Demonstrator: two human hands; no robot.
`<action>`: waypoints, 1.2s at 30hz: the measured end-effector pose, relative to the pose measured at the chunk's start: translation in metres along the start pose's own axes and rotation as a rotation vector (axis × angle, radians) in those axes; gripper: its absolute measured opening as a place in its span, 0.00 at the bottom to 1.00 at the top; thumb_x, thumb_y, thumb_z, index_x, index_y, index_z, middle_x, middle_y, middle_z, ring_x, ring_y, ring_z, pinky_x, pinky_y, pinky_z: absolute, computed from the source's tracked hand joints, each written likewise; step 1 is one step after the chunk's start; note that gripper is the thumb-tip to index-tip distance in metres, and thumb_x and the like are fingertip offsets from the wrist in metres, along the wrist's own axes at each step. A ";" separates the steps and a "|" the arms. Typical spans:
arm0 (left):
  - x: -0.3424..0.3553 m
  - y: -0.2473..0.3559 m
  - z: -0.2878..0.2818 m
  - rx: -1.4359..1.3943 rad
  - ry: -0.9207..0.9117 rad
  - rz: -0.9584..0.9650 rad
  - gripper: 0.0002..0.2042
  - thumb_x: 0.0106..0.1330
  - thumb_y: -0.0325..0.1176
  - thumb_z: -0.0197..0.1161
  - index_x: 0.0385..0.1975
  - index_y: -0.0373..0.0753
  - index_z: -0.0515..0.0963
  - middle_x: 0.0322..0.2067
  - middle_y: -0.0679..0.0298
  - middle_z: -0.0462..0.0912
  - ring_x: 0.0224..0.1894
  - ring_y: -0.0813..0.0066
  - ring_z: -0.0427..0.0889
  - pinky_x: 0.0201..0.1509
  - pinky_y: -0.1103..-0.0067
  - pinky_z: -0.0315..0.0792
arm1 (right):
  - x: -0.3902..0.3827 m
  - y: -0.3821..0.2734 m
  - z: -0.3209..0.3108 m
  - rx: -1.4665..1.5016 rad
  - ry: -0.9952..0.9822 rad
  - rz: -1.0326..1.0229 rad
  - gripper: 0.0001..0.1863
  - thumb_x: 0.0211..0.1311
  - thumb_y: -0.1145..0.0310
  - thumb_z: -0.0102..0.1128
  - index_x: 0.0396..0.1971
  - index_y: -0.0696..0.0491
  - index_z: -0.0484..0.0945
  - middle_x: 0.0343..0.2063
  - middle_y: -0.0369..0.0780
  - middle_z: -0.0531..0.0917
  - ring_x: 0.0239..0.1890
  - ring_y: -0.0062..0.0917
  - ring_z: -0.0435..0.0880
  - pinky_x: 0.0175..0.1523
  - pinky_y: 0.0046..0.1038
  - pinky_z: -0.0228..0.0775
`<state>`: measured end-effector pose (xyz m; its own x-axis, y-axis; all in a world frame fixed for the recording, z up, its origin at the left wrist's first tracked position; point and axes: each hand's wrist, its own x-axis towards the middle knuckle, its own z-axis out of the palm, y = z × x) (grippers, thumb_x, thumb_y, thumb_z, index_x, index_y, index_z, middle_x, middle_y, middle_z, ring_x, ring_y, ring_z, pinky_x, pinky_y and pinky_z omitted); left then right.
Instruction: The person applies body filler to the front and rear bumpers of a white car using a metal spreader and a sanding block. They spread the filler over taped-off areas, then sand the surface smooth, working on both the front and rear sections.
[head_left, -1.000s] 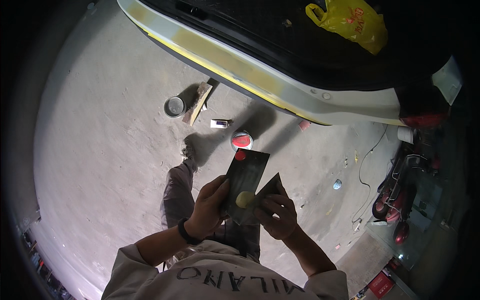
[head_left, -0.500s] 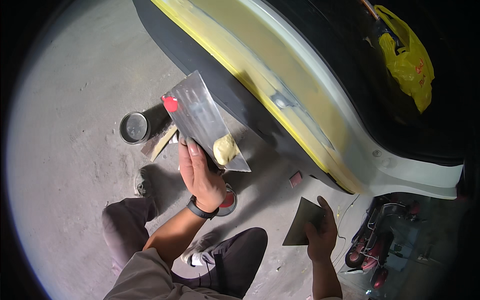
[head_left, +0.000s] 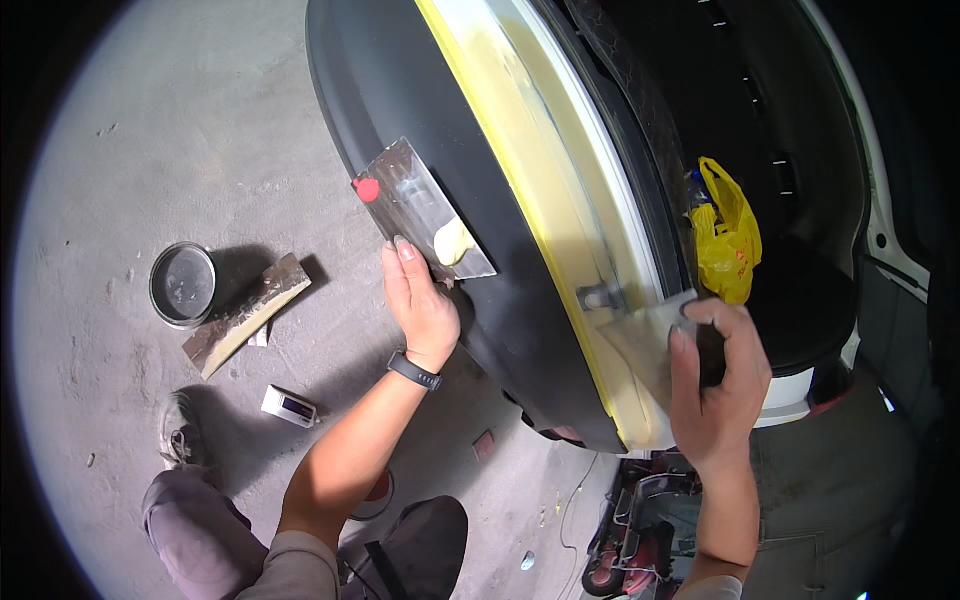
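Observation:
My left hand (head_left: pixel 422 315) is closed on a metal plate (head_left: pixel 405 205) bearing a red dot and a pale yellow lump of putty (head_left: pixel 451 243), held over the black lower bumper of a vehicle (head_left: pixel 410 70). My right hand (head_left: pixel 725 385) grips a thin flat spreader (head_left: pixel 640 345) at the right end of the long bumper strip (head_left: pixel 520 120), which has pale yellow filled patches and yellow tape along it. The spreader appears to lie on that strip, near a small greyish bare spot (head_left: pixel 597 296).
An open metal can (head_left: pixel 182 285), a stained board (head_left: pixel 250 320) and a white box (head_left: pixel 290 407) are on the concrete floor (head_left: pixel 120 180) at left. A yellow plastic bag (head_left: pixel 725 250) lies in the dark trunk. A red-and-black scooter (head_left: pixel 625 560) and a cable are at bottom right.
The view has turned toward the bumper. My hands have parted, and the right one has moved with the spreader up onto the yellowish strip. The left still holds the plate with putty.

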<state>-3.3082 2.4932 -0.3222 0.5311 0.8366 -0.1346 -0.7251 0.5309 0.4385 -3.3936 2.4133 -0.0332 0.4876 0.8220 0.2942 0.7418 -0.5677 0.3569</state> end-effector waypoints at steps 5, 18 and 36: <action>0.005 -0.004 0.027 0.206 0.172 0.027 0.17 0.84 0.40 0.47 0.33 0.33 0.65 0.25 0.64 0.66 0.29 0.72 0.64 0.35 0.73 0.64 | 0.116 -0.034 0.025 -0.422 0.085 -0.336 0.22 0.53 0.73 0.73 0.50 0.54 0.79 0.38 0.42 0.82 0.34 0.36 0.84 0.37 0.33 0.77; 0.008 0.006 0.028 0.076 0.129 -0.133 0.16 0.85 0.38 0.44 0.32 0.36 0.63 0.17 0.67 0.62 0.20 0.79 0.57 0.24 0.75 0.54 | 0.246 -0.065 0.114 -0.894 0.073 -0.593 0.27 0.54 0.67 0.77 0.57 0.51 0.83 0.45 0.38 0.86 0.44 0.31 0.88 0.46 0.29 0.82; 0.008 0.009 0.026 -0.057 0.081 -0.243 0.14 0.86 0.37 0.42 0.36 0.37 0.66 0.27 0.74 0.61 0.31 0.86 0.55 0.33 0.83 0.55 | 0.241 -0.060 0.121 -1.051 0.030 -0.596 0.25 0.57 0.66 0.74 0.57 0.48 0.84 0.46 0.35 0.87 0.45 0.28 0.89 0.46 0.28 0.83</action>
<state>-3.2992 2.5017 -0.2959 0.6571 0.6907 -0.3018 -0.6057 0.7222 0.3339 -3.2646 2.6503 -0.0911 0.1751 0.9735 -0.1468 0.1028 0.1302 0.9861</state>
